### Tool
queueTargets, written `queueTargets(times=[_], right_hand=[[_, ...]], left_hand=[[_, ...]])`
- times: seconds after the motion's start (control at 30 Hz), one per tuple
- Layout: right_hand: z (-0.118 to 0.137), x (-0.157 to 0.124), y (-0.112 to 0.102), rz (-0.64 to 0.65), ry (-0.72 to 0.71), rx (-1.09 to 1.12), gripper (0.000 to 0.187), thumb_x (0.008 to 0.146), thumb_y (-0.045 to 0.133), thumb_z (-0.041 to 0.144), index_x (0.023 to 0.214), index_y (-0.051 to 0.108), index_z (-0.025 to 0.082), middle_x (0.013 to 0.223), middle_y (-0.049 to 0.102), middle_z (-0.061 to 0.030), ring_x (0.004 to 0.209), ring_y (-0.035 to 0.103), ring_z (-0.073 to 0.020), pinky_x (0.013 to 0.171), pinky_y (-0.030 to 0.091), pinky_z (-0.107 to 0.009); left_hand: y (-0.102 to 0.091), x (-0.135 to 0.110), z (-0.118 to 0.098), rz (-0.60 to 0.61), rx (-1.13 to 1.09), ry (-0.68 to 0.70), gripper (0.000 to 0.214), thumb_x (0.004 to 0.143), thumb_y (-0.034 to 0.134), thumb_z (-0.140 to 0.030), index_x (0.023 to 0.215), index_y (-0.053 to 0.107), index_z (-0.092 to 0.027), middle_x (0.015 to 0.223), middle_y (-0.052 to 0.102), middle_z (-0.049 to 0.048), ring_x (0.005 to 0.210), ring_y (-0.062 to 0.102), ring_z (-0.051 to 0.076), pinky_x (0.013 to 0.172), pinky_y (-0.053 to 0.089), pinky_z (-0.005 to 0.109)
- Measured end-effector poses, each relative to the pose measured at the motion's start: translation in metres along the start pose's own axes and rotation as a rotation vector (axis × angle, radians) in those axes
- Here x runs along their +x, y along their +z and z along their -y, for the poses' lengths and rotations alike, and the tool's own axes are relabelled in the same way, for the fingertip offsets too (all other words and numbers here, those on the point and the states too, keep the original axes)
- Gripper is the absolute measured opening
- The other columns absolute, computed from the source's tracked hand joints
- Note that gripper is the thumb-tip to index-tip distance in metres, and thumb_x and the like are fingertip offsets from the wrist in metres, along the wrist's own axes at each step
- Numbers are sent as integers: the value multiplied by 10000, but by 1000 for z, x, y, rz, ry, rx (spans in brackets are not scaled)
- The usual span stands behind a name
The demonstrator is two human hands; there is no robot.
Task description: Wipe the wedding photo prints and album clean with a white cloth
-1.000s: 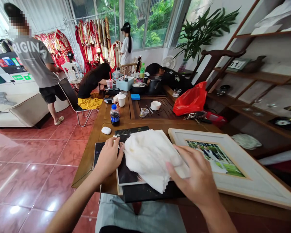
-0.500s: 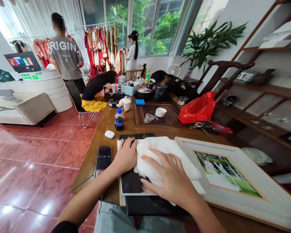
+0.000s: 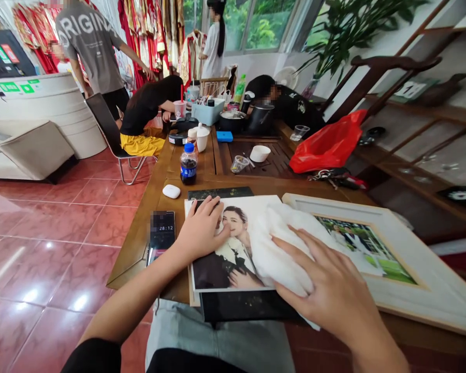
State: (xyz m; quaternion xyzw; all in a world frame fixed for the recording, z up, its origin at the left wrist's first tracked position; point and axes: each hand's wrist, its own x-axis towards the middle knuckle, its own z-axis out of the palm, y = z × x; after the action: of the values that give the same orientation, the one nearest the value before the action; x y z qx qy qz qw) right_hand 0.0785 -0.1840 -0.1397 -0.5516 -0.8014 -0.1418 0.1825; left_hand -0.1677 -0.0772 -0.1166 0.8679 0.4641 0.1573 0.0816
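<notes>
A large photo print (image 3: 233, 248) of a person lies on a dark board at the near edge of the wooden table (image 3: 140, 233). My left hand (image 3: 200, 230) rests flat on the print's left side, fingers spread. My right hand (image 3: 332, 287) presses a white cloth (image 3: 279, 243) flat onto the print's right side, fingers stretched out over the cloth. A big white picture frame (image 3: 407, 269) with a couple's photo lies just right of the cloth.
A phone (image 3: 161, 230) and a white earbud case (image 3: 171, 191) lie left of the print. Farther back stand a cola bottle (image 3: 188, 165), cups, a white bowl (image 3: 260, 153) and a red plastic bag (image 3: 328, 145). Several people are at the far end; wooden shelves stand on the right.
My right hand has slid the cloth to the right across the print, uncovering the face in the photo. My left hand has stayed on the print's left side. The camera has tilted down.
</notes>
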Motion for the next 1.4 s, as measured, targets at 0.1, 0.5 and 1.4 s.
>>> queueTargets(times=[0.1, 0.5, 1.4], right_hand=[[6, -3, -3, -19, 14, -10, 565, 857, 589, 436, 1399, 522, 290, 1458, 493, -149, 1258, 540, -395, 929, 455, -526], [82, 14, -9, -12, -25, 217, 522, 794, 664, 472, 1281, 646, 286, 1413, 540, -158, 1304, 506, -402, 1061, 321, -567], [55, 27, -4, 25, -76, 136, 549, 841, 627, 490, 1328, 605, 239, 1357, 545, -207, 1285, 501, -417, 985, 379, -585]], left_hand=[[0, 0, -2, 19, -6, -3, 488, 1002, 465, -335, 1457, 472, -159, 1566, 439, 101, 1488, 347, 237, 1251, 174, 523], [4, 1, 5, 60, 14, 26, 440, 1079, 319, -265, 1491, 418, -144, 1589, 401, 105, 1503, 313, 217, 1238, 179, 521], [-3, 0, 0, 91, 47, 14, 483, 1019, 367, -217, 1490, 434, -130, 1580, 412, 123, 1500, 305, 278, 1224, 182, 587]])
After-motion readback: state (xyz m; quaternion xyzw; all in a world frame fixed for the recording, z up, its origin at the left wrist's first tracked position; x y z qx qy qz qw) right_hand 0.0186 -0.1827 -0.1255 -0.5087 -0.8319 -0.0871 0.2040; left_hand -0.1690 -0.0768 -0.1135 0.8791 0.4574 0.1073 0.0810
